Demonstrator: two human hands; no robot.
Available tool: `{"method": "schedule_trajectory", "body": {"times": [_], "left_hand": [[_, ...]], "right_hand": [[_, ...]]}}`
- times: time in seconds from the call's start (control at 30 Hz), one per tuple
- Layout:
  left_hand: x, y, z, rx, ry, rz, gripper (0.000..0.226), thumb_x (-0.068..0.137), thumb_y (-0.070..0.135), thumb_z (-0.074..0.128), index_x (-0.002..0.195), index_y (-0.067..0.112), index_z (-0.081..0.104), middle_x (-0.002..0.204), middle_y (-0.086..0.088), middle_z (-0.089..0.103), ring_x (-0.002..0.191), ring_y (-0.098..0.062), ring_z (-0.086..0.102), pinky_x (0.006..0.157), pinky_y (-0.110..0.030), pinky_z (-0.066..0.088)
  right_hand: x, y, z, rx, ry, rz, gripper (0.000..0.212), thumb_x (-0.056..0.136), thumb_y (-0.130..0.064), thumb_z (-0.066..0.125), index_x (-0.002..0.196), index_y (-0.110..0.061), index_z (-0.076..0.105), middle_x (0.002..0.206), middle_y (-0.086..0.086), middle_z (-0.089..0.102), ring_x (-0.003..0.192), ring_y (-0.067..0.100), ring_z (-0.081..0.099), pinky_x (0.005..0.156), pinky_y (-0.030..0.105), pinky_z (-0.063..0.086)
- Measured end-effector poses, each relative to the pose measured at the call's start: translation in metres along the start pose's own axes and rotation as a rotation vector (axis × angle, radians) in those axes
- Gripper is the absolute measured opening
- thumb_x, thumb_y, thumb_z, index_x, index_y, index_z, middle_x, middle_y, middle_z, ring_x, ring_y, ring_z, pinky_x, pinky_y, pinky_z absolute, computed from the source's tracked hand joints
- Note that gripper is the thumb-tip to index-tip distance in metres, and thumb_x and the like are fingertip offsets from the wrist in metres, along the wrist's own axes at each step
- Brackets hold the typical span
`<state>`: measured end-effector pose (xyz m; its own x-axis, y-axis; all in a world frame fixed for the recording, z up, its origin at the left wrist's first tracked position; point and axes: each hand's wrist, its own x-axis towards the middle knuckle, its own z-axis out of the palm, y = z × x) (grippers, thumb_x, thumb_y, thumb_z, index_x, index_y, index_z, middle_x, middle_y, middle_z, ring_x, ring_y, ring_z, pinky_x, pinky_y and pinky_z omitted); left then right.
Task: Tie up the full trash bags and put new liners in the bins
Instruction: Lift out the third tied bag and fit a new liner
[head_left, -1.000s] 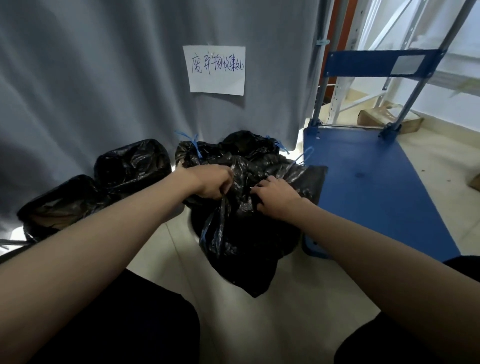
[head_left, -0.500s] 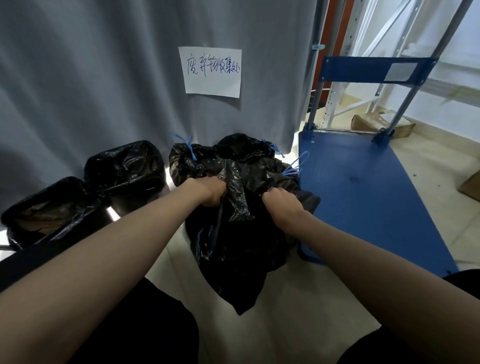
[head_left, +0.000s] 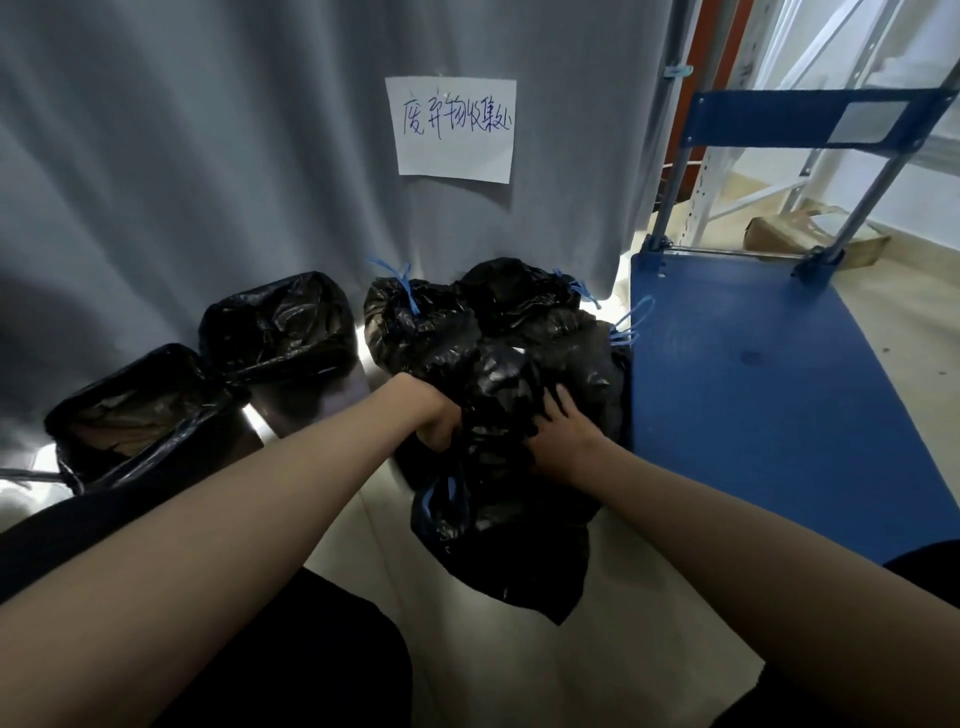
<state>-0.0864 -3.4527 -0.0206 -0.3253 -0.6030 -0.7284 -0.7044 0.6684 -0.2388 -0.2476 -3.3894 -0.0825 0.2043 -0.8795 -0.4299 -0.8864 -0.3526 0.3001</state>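
Beside the blue platform cart (head_left: 769, 395), both hands work a black trash bag (head_left: 509, 519).
Left hand (head_left: 434, 415) grips bunched plastic; right hand (head_left: 563, 441) presses it with spread fingers, beside two lined bins (head_left: 280, 332).

Storage/warehouse waste corner: metal racking (head_left: 727, 171), blue platform cart (head_left: 769, 395), handwritten sign (head_left: 454, 130) on grey curtain (head_left: 208, 156).

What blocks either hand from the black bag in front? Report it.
Nothing visible does. The left hand already grips a fold of the black bag, and the right hand lies on its crumpled plastic with fingers spread. Both are in contact.
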Motion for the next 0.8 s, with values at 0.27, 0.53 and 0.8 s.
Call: {"method": "schedule_trajectory", "body": {"times": [0.27, 0.53, 0.8], "left_hand": [[-0.009, 0.004, -0.003, -0.082, 0.137, 0.077, 0.040, 0.091, 0.017, 0.057, 0.131, 0.018, 0.057, 0.126, -0.007, 0.059, 0.115, -0.024, 0.055, 0.087, -0.028, 0.041], [0.001, -0.008, -0.008, 0.020, 0.636, 0.140, 0.019, 0.083, 0.022, 0.063, 0.101, 0.022, 0.068, 0.154, -0.004, 0.025, 0.136, -0.027, 0.029, 0.106, -0.037, 0.034], [0.031, 0.020, 0.006, -0.032, -0.031, 0.038, 0.040, 0.093, 0.016, 0.058, 0.132, 0.005, 0.057, 0.131, -0.012, 0.059, 0.109, -0.025, 0.059, 0.082, -0.029, 0.041]], "right_hand": [[0.010, -0.015, -0.018, 0.401, -0.211, -0.095, 0.047, 0.099, -0.041, 0.044, 0.136, -0.014, 0.053, 0.135, 0.017, 0.054, 0.124, 0.036, 0.053, 0.104, 0.042, 0.043], [-0.003, 0.013, -0.027, 0.366, 0.442, 0.075, 0.028, 0.091, -0.021, 0.051, 0.110, -0.008, 0.066, 0.118, 0.013, 0.058, 0.111, 0.032, 0.054, 0.085, 0.038, 0.045], [-0.023, 0.027, -0.026, 0.333, 0.300, 0.032, 0.025, 0.093, -0.022, 0.047, 0.110, -0.012, 0.062, 0.114, 0.012, 0.061, 0.108, 0.032, 0.058, 0.092, 0.038, 0.039]]}}
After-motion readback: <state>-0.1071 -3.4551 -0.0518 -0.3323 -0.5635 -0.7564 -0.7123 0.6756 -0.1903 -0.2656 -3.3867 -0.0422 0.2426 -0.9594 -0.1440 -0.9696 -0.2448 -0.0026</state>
